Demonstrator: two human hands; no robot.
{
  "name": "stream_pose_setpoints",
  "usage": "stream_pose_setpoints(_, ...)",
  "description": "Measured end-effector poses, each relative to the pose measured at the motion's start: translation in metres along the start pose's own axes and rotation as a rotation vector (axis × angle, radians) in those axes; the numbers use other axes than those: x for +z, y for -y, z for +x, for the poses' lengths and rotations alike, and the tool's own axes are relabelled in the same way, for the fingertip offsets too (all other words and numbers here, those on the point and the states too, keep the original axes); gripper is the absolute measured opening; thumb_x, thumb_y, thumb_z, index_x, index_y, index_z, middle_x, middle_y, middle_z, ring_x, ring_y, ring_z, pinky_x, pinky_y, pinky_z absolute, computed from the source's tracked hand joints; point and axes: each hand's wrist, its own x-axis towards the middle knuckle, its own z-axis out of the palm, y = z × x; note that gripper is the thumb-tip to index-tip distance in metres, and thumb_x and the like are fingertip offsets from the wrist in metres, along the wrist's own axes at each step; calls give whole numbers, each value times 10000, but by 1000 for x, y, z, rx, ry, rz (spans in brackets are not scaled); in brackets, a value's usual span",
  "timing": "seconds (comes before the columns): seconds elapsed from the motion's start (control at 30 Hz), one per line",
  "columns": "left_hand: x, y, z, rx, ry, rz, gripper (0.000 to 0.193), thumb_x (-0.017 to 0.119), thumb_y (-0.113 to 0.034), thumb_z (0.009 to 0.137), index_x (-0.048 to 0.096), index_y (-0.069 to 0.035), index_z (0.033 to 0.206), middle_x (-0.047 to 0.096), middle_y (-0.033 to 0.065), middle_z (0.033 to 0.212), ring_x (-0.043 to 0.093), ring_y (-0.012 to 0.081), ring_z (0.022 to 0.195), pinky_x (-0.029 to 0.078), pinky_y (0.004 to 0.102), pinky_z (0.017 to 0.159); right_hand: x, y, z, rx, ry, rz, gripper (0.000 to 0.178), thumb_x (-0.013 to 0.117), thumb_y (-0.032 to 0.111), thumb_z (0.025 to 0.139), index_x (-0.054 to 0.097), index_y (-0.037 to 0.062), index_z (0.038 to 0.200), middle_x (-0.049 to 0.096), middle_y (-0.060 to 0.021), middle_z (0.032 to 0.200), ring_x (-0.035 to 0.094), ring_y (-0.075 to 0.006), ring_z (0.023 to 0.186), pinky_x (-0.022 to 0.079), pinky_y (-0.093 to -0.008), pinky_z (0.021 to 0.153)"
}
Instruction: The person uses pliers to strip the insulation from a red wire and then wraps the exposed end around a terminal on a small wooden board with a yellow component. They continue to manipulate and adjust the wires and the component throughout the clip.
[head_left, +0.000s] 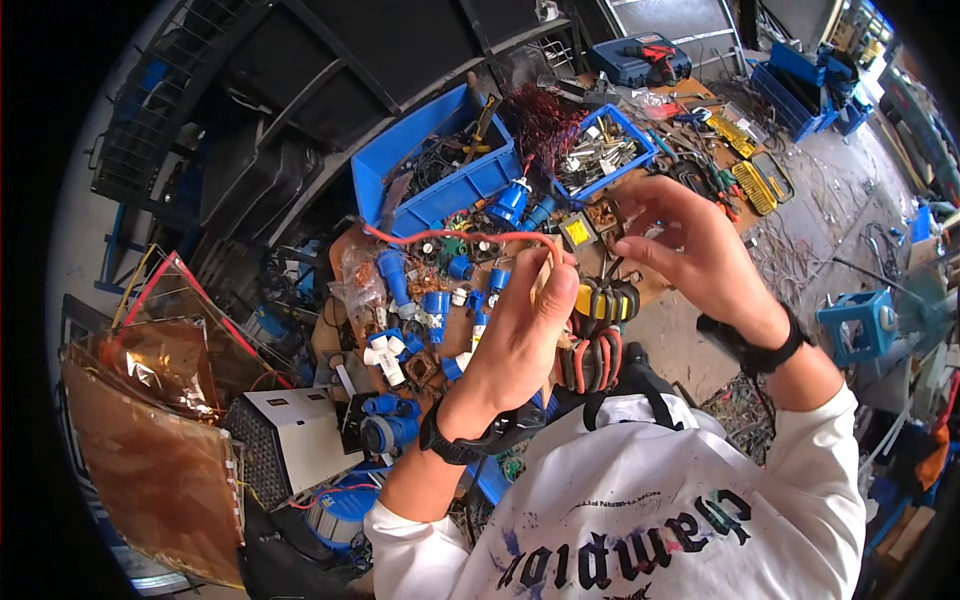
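Note:
My left hand is closed on a red wire, pinching it between thumb and fingers. From there the wire runs off to the left, over the crowded table, toward a blue crate. A pale thin strip shows beside the thumb; I cannot tell what it is. Just right of that hand sits a bundle of coils with black and red windings and a yellow band, its left side partly hidden. My right hand hovers above the coils with thumb and fingers apart. Dark leads rise near its thumb.
Blue plugs and sockets and white fittings litter the table. Behind stand a large blue crate and a blue tray of metal pieces. Hand tools and a red drill lie far right. A beige box is at left.

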Motion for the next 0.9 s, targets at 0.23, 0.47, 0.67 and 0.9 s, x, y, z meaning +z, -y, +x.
stream_pose_setpoints(0.23,-5,-11,4,-58,70,-14,594,388,-565,1010,459,-6,1197,479,56,1062,438,131,1012,360,285,926,-23,5,13,-685,178,-702,158,750,181,780,731,113,921,556,-86,1313,488,-308,1255,316,-518,1088)
stream_pose_setpoints(0.47,0,-21,4,-59,37,51,625,425,-606,978,479,-1,1125,494,62,987,470,132,933,406,290,841,-26,7,16,-663,272,-694,65,734,177,789,739,146,846,666,32,898,543,-229,1134,203,-556,1146)
stream_pose_setpoints(0.67,2,-22,6,-46,30,67,642,434,-613,970,490,12,1109,518,68,936,488,130,869,427,288,776,-26,9,17,-695,296,-596,84,746,157,760,729,105,824,657,15,841,556,-221,1032,248,-522,1114)
stream_pose_setpoints(0.9,4,-16,8,-28,13,128,627,439,-594,977,496,17,1107,525,63,924,504,125,831,436,293,738,-25,6,17,-683,370,-496,92,746,123,749,719,74,821,650,-12,824,566,-221,991,288,-478,1086)
